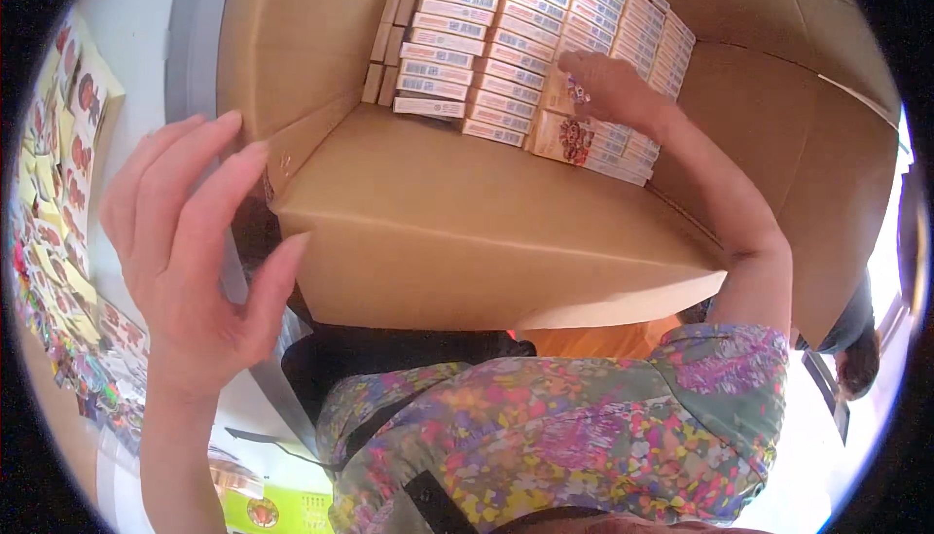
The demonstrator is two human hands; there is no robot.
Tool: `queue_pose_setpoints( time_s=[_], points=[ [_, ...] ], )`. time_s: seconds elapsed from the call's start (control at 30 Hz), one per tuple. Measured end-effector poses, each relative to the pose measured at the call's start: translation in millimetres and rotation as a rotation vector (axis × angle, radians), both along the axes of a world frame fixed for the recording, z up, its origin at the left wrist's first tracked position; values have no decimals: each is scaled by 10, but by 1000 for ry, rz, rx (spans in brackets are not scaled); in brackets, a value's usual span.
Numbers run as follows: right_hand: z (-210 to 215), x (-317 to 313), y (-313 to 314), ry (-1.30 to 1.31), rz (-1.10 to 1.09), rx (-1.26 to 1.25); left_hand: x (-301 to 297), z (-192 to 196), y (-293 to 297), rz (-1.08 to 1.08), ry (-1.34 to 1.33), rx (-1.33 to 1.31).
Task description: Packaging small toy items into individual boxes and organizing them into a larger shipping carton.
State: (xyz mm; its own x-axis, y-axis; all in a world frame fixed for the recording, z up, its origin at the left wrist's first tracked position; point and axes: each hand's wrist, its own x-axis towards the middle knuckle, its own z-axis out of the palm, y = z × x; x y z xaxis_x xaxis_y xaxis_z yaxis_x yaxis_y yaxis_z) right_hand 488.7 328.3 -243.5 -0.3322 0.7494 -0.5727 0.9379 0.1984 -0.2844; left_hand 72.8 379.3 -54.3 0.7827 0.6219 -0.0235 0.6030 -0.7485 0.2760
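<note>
Spread and holding nothing, the left hand (pixel 195 252) is raised with its fingers loosely apart, the thumb just beside the near corner of the cardboard carton (pixel 467 232); whether the skin meets the cardboard cannot be told. Farther left, along the picture's rim, lies a row of flat printed packs (pixel 68 194) in yellow, red and white on a pale worktop (pixel 136 28). A grey upright strip (pixel 190 38) runs behind the hand, next to the carton's left wall.

Moving right, the carton stands open, its broad near flap folded toward the person and its brown walls rising on either side. Inside, at the far end, small boxes (pixel 486 38) are stacked in tight rows, ends facing out. The right hand (pixel 608 87) reaches deep into the carton, the forearm passing over the right side of the flap, and its fingers curl over one small box with a red picture (pixel 569 130) at the edge of the stack; how firmly it grips cannot be made out. A flowered sleeve (pixel 720 388) covers the upper arm below.
</note>
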Motion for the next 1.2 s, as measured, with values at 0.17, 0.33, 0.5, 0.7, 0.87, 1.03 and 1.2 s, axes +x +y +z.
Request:
queue_pose_setpoints(
  time_s=[0.17,0.33,0.5,0.7,0.87,1.03,1.2],
  points=[
    [-128,67,-57,7,-370,-113,6,-28,-14,10,-18,-6],
    [-80,236,-26,1,-278,-83,61,-33,-28,8,-41,13],
    [200,-420,372,473,-257,-189,-16,-26,-25,9,-38,4],
    [170,-1179,627,225,136,-223,-67,5,-6,19,-42,-5],
    [-65,-1153,685,336,209,-214,-80,6,-3,11,-58,-1],
    [-6,-1339,506,186,249,71,-99,15,-10,17,-38,-4],
    [65,-1330,473,192,189,217,-110,32,6,24,-27,-13]
  ],
)
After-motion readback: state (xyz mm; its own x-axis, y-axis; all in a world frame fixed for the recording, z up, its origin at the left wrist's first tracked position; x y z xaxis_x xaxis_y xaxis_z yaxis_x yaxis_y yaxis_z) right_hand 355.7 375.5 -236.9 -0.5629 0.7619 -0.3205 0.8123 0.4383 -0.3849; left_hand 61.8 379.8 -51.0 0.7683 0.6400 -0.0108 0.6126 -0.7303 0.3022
